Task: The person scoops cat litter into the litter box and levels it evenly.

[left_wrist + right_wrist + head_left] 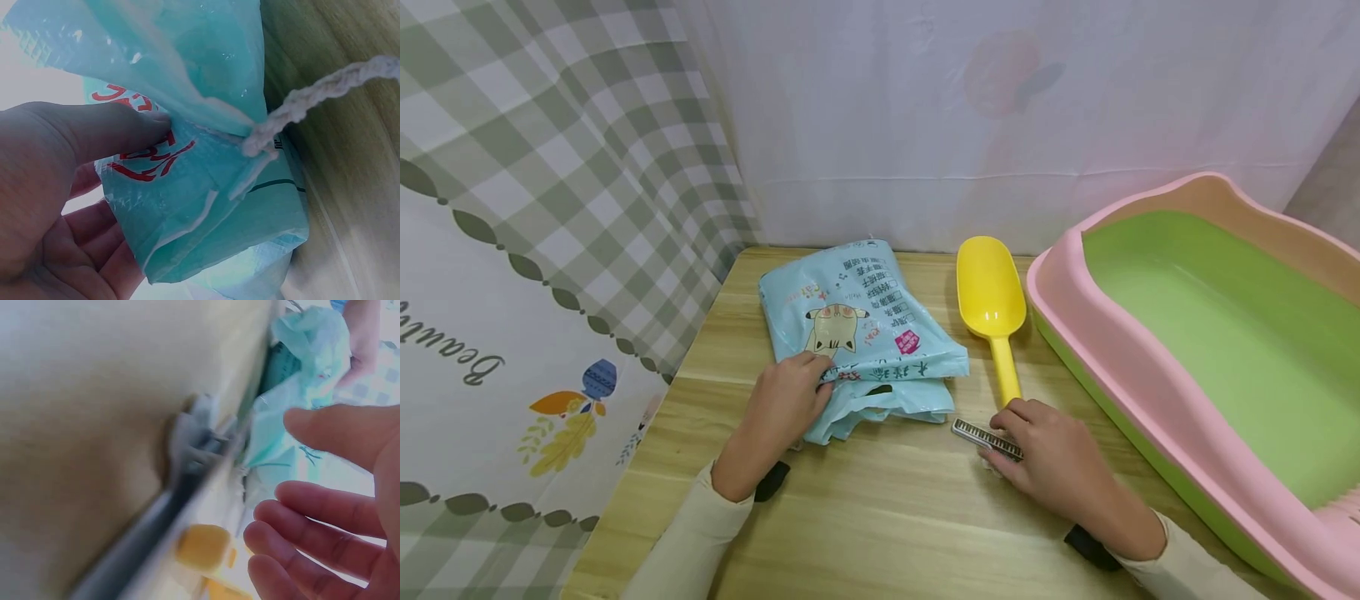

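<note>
My left hand (785,402) pinches the near edge of a light blue plastic bag (865,312) printed with a cartoon cat. In the left wrist view, the thumb lies over the bag (206,206) and the other fingers are partly hidden behind it. A white braided cord (325,94) runs beside the bag. My right hand (1056,458) is over a slim silver tool with a dark slotted face (977,435); its exact kind is unclear. In the right wrist view, thumb and fingers are spread apart beside the blurred grey tool (187,462), gripping nothing.
A yellow scoop (990,287) lies behind my right hand, its handle toward me. At the right stands a large litter tray with a pink rim (1157,367) and green base. Curtains hang behind the wooden table (865,517), and a checked cloth (625,108) hangs on the left.
</note>
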Tool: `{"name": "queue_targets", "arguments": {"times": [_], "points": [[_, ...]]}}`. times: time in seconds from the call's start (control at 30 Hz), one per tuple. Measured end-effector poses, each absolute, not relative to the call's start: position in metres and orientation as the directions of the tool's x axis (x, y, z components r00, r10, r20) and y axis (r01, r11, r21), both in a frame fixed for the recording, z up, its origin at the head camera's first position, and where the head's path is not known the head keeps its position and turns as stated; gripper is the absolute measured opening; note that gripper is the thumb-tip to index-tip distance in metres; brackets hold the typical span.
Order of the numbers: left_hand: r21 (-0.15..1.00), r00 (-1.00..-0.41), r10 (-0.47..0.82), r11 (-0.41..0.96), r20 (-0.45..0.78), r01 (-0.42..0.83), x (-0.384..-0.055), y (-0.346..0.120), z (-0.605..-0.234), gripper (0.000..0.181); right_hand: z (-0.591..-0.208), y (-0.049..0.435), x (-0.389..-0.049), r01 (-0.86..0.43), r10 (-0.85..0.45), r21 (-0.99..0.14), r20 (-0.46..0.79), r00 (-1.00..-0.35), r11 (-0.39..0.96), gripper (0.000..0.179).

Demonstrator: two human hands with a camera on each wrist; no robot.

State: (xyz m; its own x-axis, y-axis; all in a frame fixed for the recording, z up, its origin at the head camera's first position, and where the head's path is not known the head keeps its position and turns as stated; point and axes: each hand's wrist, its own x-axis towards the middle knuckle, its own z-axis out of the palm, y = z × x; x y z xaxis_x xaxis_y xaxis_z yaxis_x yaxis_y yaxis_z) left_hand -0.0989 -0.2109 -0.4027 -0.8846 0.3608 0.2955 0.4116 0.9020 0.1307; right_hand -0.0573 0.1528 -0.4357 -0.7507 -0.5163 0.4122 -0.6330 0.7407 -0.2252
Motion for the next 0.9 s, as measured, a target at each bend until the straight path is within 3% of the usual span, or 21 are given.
{"name": "queue_targets", "arguments": {"times": [0.3,0.67,0.9], "points": [[0.128,-0.878,0.370,0.897,0.305,0.423,-0.099,-0.212,-0.403,0.022,-0.431,0.143,-0.090,-0.608,-0.450,-0.346,0.438,-0.778,0.714,0.022],[0.140,-0.877,0.369,0.894,0.307,0.425,-0.100,-0.213,-0.403,0.021,-0.429,0.132,-0.118,-0.551,-0.417,-0.428,0.371,-0.830,0.716,0.045],[0.145,-0.878,0.371,0.893,0.302,0.427,-0.099,-0.213,-0.402,0.022,-0.429,0.126,-0.130,-0.571,-0.434,-0.417,0.383,-0.816,0.707,0.048]]}}
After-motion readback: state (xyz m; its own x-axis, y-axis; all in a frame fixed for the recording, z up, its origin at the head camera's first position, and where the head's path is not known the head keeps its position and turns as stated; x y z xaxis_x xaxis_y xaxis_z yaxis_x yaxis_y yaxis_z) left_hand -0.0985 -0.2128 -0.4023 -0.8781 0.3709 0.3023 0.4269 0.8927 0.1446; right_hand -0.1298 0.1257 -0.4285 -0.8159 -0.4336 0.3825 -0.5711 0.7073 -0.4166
